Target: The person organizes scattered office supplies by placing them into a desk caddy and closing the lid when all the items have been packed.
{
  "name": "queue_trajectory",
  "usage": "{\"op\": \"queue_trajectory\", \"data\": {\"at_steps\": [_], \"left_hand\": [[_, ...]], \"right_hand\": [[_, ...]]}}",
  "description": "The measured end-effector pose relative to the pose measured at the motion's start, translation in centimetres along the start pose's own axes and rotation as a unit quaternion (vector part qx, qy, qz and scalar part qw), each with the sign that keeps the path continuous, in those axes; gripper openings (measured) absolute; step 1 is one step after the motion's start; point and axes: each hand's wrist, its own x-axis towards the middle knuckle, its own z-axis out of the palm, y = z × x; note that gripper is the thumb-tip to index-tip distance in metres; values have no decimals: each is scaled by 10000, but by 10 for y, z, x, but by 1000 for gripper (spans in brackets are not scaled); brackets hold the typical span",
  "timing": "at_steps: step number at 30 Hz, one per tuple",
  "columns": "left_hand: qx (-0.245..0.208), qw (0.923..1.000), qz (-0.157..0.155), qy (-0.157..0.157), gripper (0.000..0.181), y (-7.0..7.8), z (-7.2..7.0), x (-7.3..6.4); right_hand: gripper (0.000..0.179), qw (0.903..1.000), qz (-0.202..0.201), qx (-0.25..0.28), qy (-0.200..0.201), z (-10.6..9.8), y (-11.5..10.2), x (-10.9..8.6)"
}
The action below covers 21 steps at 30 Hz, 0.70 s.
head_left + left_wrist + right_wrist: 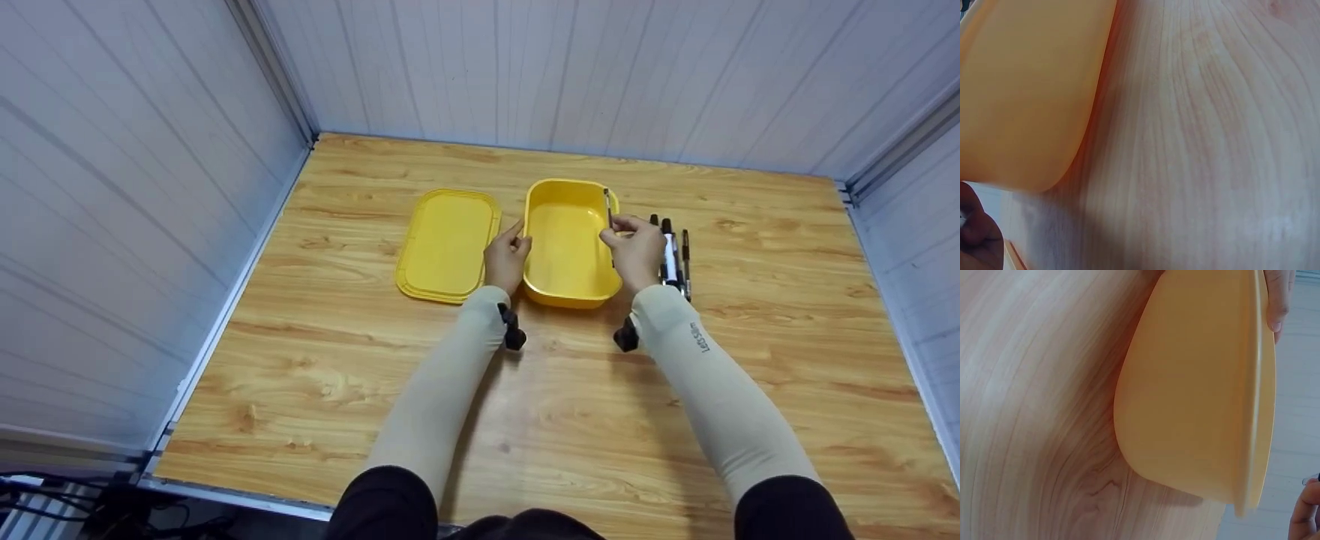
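An open yellow plastic box stands upright on the table. At its left side is my left hand, gripping the wall near the rim; the left wrist view shows only part of that hand beside the box wall. My right hand pinches a slim dark pen by the right rim of the box, the pen pointing away from me. In the right wrist view, fingertips and a small end of the pen show beyond the box.
A yellow lid lies flat left of the box. Several dark pens and a white-bodied marker lie just right of my right hand, partly covered by it. Pale panel walls enclose the wooden table at the back and sides.
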Motion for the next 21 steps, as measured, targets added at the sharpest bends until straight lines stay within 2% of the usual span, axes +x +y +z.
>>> {"op": "queue_trajectory", "data": {"at_steps": [10,21], "left_hand": [[-91,9999,-14,-91,41,0,-1,-1],[128,9998,122,47,39,2,2,-2]], "right_hand": [[27,9994,-317,64,120,10,-2,-1],[24,9995,-259,171,-5,20,-7,-9]]}}
